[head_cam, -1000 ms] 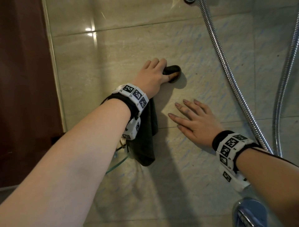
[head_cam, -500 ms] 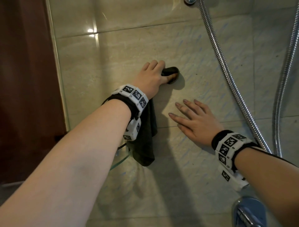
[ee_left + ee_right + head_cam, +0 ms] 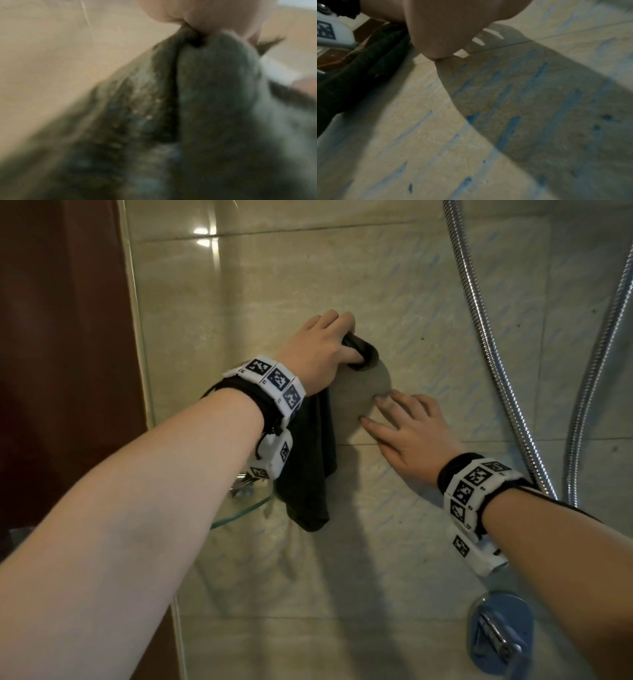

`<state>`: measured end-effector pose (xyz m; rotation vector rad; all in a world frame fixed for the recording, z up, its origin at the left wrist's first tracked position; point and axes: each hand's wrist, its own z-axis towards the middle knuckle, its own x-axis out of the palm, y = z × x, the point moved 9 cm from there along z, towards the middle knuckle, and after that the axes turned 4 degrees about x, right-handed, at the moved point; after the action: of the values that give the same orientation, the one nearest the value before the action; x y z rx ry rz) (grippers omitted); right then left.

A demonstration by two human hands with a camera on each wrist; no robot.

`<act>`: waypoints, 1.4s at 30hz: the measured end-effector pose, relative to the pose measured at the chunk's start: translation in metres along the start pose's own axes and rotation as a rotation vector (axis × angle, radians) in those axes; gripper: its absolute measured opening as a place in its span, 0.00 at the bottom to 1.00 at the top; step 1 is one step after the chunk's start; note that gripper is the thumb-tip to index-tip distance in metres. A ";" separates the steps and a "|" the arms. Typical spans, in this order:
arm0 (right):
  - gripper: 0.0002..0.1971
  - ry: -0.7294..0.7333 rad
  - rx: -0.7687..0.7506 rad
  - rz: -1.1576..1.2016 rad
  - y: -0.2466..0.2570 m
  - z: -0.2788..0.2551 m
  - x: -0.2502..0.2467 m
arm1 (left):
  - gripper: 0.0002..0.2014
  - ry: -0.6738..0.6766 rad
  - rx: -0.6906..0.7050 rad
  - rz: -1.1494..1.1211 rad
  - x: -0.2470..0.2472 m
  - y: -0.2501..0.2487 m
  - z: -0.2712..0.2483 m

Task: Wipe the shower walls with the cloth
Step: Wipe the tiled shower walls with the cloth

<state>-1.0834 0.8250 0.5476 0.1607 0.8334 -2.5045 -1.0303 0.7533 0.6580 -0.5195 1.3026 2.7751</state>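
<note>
— Beige shower tiles (image 3: 428,302) fill the wall ahead, glossy, streaked with faint blue marks; what else is around?

— Two chrome hoses (image 3: 486,337) hang at the right, a chrome tap fitting (image 3: 496,631) sits low, and a glass corner shelf (image 3: 239,513) juts out by the glass panel edge (image 3: 137,337) at the left, with a dark brown door (image 3: 61,337) beyond.

— Where is the cloth?

— A dark cloth (image 3: 308,467) is bunched in the left hand (image 3: 322,350), fingers curled round its top and pressing it to the tile; the rest dangles below the wrist, just above the shelf.

— And the other hand?

— The right hand (image 3: 411,433) lies flat on the wall just beside it, fingers straight and spread, holding nothing (it looks like bracing).

— How will the cloth handle?

— Soft, limp and light, I judge, possibly damp; gripping it wadded in the palm seems best, since the loose tail could snag on the shelf. Glossy tile probably lets it slide easily.
</note>
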 end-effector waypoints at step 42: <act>0.16 0.233 1.094 2.062 0.023 -0.014 -0.018 | 0.10 -0.301 -1.576 -1.607 0.014 -0.011 -0.099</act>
<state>-1.0568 0.8249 0.5284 0.9924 -0.6499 -0.6085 -1.0132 0.6850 0.5868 -0.5791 -1.1825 1.5543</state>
